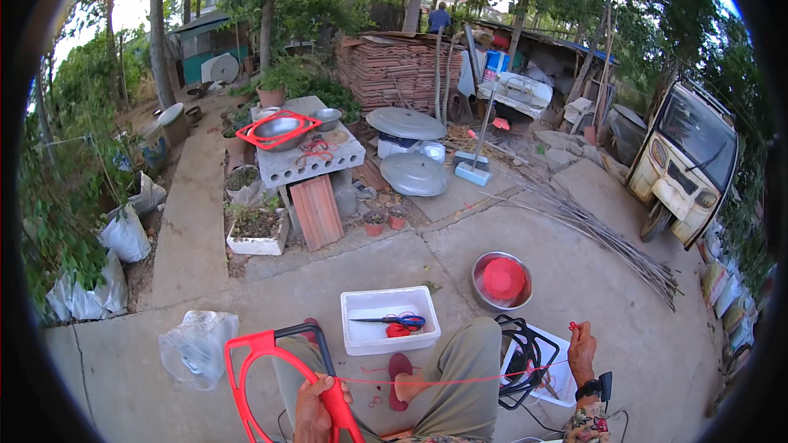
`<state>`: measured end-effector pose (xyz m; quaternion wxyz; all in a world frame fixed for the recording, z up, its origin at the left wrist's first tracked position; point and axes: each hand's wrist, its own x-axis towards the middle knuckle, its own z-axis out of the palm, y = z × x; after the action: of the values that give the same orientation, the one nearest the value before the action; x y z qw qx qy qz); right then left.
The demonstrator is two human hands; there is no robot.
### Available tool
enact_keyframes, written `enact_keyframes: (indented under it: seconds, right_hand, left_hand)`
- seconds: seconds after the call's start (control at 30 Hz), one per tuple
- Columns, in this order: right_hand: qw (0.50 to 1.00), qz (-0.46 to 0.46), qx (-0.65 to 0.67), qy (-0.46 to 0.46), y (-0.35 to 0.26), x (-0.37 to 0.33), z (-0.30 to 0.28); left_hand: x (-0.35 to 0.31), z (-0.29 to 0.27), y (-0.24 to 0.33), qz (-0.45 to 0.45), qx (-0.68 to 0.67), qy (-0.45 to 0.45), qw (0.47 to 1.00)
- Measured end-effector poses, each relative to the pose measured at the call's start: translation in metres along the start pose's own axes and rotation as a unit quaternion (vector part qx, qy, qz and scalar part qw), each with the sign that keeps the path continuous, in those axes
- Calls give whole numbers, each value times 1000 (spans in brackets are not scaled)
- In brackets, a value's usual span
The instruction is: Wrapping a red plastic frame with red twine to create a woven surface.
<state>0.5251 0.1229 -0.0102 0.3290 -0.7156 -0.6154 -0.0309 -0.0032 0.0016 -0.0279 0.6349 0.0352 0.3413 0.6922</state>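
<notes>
My left hand [314, 410] is wrapped round the thick red-wound side of a red and black frame [239, 385] with a large curved opening, tilted over my left leg. From it a thin red cord [447, 382] runs taut across my lap toward the right. Raised at the right, my right hand [582, 353] is closed, with a small red piece of cord showing at its fingertips. In front of my feet, a white foam box [350, 336] holds blue-handled scissors [410, 321] and a red cord bundle [397, 331].
A black frame [510, 398] and a white tray [566, 381] lie by my right leg. Ahead stands a metal basin [478, 285] with a red bowl [503, 278]. A plastic bag [197, 349] lies left; thin sticks [607, 250] and a three-wheeled vehicle [685, 160] are right.
</notes>
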Motion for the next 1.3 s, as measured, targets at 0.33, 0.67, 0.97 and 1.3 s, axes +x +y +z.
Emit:
enact_keyframes:
  seconds: [0.33,0.67,0.97,1.3]
  right_hand:
    - [999,-3,-40,-19,27,-7,20]
    - [920,5,309,-239,-167,30,49]
    - [735,-246,411,-481,-369,-35,81]
    - [685,-610,212,-338,-418,-90,125]
  left_hand:
    - [-4,-12,-9,-36,-32,9,999]
    - [9,-1,-4,-66,-56,-45,995]
    - [-3,-16,-5,-23,-80,25,996]
    - [-7,-9,-6,22,-104,22,994]
